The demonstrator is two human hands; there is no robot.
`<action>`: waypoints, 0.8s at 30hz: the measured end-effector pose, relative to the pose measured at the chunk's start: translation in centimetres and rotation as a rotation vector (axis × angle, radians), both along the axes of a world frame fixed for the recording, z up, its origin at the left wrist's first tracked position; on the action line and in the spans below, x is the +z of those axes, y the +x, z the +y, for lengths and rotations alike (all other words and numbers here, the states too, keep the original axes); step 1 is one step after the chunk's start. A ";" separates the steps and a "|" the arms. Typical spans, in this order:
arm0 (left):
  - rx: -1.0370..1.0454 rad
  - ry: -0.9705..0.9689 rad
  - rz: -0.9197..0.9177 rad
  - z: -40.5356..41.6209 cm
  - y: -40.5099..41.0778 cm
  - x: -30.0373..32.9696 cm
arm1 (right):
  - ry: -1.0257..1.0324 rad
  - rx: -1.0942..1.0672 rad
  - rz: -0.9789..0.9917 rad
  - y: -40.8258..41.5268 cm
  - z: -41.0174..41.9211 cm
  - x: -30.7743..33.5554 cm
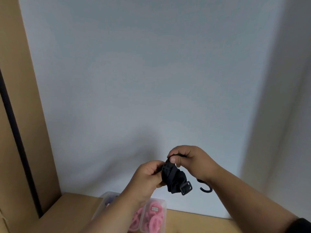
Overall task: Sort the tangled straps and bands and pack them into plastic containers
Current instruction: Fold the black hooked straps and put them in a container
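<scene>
Two hands work a bundled black strap in the air above a wooden table.

At far left a tan board stands upright beside the pale backdrop. Low down, clear plastic containers sit on the table, partly hidden behind the left forearm; pink bands lie inside them. The left hand is clamped on the left side of the black strap, whose buckle hangs below. The right hand pinches the strap's top end between thumb and fingers, and a black hook dangles under its wrist.
</scene>
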State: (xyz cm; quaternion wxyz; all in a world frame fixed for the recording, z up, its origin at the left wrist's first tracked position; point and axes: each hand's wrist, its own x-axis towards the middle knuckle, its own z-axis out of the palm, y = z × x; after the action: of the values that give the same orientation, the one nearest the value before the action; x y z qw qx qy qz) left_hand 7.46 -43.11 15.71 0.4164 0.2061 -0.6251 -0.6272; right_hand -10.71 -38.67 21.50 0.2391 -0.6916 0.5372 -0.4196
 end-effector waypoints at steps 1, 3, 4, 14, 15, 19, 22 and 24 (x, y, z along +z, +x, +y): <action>-0.004 0.011 0.030 0.2 0.0 0.1 | -0.008 -0.007 -0.038 0.0 0.0 -0.5; 0.018 0.033 0.094 0.6 -0.1 0.3 | -0.032 -0.014 -0.147 0.5 0.2 -1.7; 0.039 0.051 0.133 0.7 -0.2 0.5 | -0.042 -0.008 -0.206 0.8 0.3 -2.2; 0.304 0.031 0.165 0.3 -0.9 0.2 | 0.318 -0.274 -0.215 3.7 0.7 -5.4; 0.307 0.031 0.164 0.1 -0.9 0.2 | 0.323 -0.248 -0.268 4.1 0.9 -5.6; 0.370 0.100 0.187 -0.7 -0.5 0.0 | 0.228 -0.132 -0.435 5.6 1.5 -6.7; 0.486 -0.082 -0.004 -1.3 -0.2 -1.0 | 0.233 -0.089 -0.656 5.7 1.7 -6.7; 0.574 -0.212 -0.112 -1.4 -0.1 -1.9 | 0.277 -0.052 -0.746 5.6 1.9 -6.5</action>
State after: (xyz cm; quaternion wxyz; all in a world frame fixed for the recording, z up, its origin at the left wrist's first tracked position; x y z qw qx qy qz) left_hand 7.39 -44.55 13.85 0.5604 0.3638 -0.6255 -0.4029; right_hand -5.14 -36.79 14.97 0.4980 -0.4389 0.4822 -0.5717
